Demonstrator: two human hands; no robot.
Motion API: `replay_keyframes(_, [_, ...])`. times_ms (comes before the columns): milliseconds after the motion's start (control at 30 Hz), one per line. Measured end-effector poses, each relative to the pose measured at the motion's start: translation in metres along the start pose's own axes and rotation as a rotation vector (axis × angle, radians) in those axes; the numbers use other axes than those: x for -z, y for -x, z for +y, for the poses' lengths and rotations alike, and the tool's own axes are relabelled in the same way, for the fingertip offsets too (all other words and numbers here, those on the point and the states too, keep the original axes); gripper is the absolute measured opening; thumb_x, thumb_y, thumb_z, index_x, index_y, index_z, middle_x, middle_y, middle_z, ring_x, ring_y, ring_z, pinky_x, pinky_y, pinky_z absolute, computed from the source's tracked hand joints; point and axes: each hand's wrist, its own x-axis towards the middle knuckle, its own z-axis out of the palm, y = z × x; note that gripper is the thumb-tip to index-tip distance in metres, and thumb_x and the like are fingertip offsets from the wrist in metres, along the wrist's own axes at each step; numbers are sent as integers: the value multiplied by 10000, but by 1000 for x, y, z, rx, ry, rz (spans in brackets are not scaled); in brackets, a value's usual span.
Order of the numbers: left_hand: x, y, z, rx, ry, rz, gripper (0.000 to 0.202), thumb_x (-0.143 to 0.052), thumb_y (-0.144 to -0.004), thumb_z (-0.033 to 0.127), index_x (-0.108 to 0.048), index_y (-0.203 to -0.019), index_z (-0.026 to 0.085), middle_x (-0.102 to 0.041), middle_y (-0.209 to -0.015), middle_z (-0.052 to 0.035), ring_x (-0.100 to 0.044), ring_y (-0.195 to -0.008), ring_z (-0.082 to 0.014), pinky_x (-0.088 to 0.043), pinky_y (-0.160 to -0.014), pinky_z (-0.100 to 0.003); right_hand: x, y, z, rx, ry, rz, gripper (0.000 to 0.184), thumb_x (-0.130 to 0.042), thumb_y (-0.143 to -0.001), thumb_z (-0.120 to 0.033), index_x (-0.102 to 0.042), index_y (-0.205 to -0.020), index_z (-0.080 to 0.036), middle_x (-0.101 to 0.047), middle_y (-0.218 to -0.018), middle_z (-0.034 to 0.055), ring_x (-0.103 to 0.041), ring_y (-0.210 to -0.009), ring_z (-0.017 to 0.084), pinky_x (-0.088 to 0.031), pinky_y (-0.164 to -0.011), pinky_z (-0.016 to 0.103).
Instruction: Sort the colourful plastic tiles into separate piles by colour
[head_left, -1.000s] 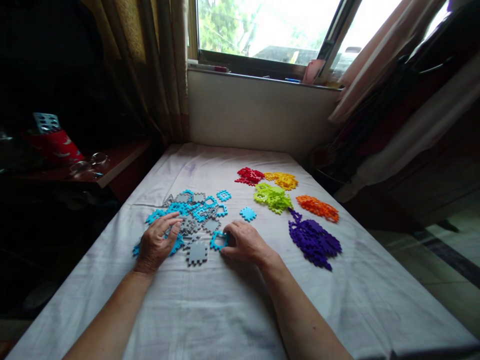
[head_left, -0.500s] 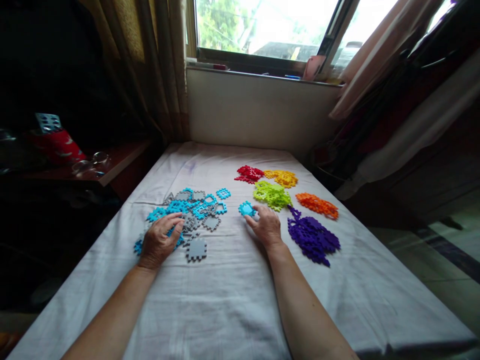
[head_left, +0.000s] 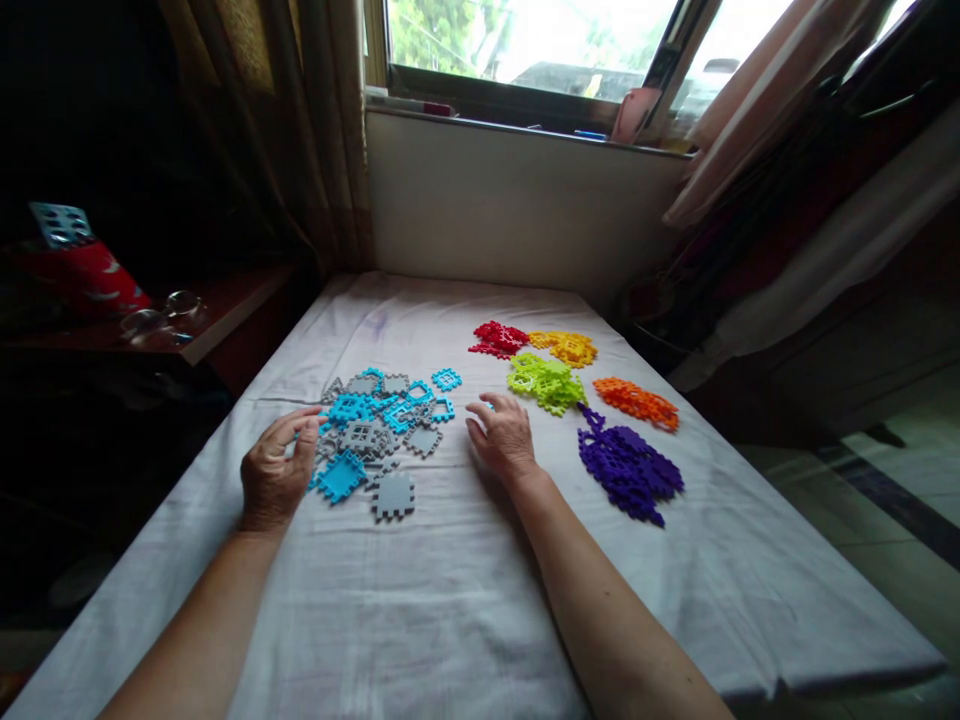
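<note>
At the left edge of a mixed pile of blue and grey puzzle tiles with notched edges, my left hand (head_left: 277, 468) has its fingers and thumb curled together on a blue tile (head_left: 323, 417), mostly hidden. A solid blue tile (head_left: 341, 476) and a flat grey tile (head_left: 394, 496) lie at the pile's near side. My right hand (head_left: 504, 437) is low over the sheet, right of the pile, its fingers spread. Just beyond its fingertips a sliver of another blue tile (head_left: 486, 405) shows; the hand covers the rest.
Single-colour tile heaps lie to the right: red (head_left: 499, 339), yellow (head_left: 568, 348), lime green (head_left: 547, 384), orange (head_left: 636, 402) and purple (head_left: 628, 470). A pale sheet (head_left: 450, 610) covers the table. Glasses (head_left: 180, 305) and a red container (head_left: 90, 280) stand on a side shelf.
My left hand has moved left from over the pile to its edge, uncovering the solid blue tile. My right hand has let go of a blue tile and shifted slightly left.
</note>
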Motion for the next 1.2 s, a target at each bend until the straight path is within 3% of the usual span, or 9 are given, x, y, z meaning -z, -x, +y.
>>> replay_keyframes(100, [2,-1,-9,61,-9,26,319,-480,-949,411,-713,-886,203,-759,-1030,-72,-705,-988,-207,-548,-938,-353,-7,-10,-19,93,30,-96,330,-606,-888,-277,-702,-1203,-304,-552,-1421,99,-468,-1271,297,-375,-1023,463])
replay_keyframes(233, [1,-1,-17,104,-11,51,321,-481,-939,417,-715,-894,201,-764,-1023,-64,-708,-986,-209,-554,-923,-343,-15,-12,-28,130,31,-110,204,-614,-887,-287,-746,-1042,-271,-566,-1417,89,-449,-1317,288,-370,-1039,451])
replay_keyframes(433, [-2,-1,-15,117,7,14,322,-483,-932,425,-715,-888,205,-767,-1021,-59,-709,-980,-205,-553,-915,-331,-6,3,-10,106,-26,-12,115,-638,-868,-296,-723,-908,-230,-643,-1313,90,-507,-1258,269,-350,-1027,416])
replay_keyframes(633, [-2,0,-12,129,3,12,323,-490,-921,437,-715,-884,209,-771,-1007,-51,-714,-963,-206,-557,-911,-336,5,7,14,0,-23,23,119,-601,-885,-289,-698,-908,-224,-721,-983,64,-605,-999,229,-351,-924,354])
replay_keyframes(767, [-2,1,-13,114,11,12,332,-480,-927,434,-718,-876,207,-770,-1009,-60,-713,-968,-210,-558,-906,-340,5,6,25,-112,-13,113,134,-605,-884,-299,-698,-936,-218,-700,-1090,85,-569,-1071,252,-359,-938,367])
replay_keyframes(967, [-3,2,-12,97,25,-5,332,-484,-927,436,-719,-878,207,-766,-1012,-62,-710,-983,-211,-555,-922,-345,-1,7,34,-170,23,26,325,-661,-837,-288,-687,-1158,-243,-646,-1244,100,-583,-1090,250,-438,-922,351])
replay_keyframes(1200, [-4,1,-11,102,29,-10,324,-483,-930,423,-718,-869,209,-766,-1017,-56,-709,-988,-207,-553,-926,-342,-10,-28,22,-143,64,-63,236,-610,-887,-254,-737,-1085,-235,-649,-1227,107,-617,-1042,239,-471,-896,320])
